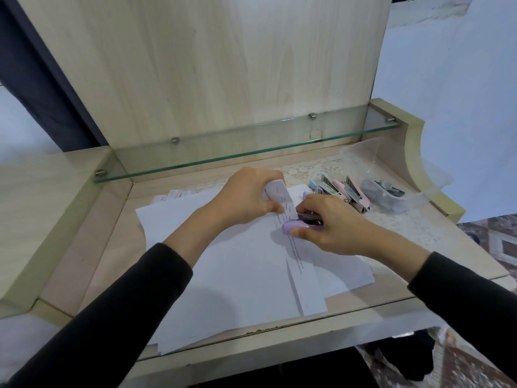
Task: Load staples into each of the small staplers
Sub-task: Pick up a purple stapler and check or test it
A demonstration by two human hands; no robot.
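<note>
At bench centre, right grip: the right hand [333,225] is clamped on the lilac stapler [300,224], thumb along its near side and fingers over the top, pinning it flat on the paper so it cannot slide.
Left grip: the left hand [246,196] is closed on a folded slip of printed paper [279,196], its lower end fed toward the stapler's mouth. My guess is that this is a test staple, to check the load.
Stapler state: a dark slot shows between the lilac shell halves; whether staples sit inside cannot be told.
Underlay: loose white sheets [237,264] spread across the bench [363,309], giving a flat surface to press on.
Waiting staplers: just right and far of the hands, a blue stapler [317,186] and two pink staplers [355,196] lie with their metal magazines swung up, apparently opened for loading.
Supplies: a clear plastic bag [391,191] at far right holds dark items, too blurred to name.
Far left: small pale boxes [173,195] lie beside the sheets, possibly staple packs.
Above: a glass shelf [246,152] spans the back panel.
</note>
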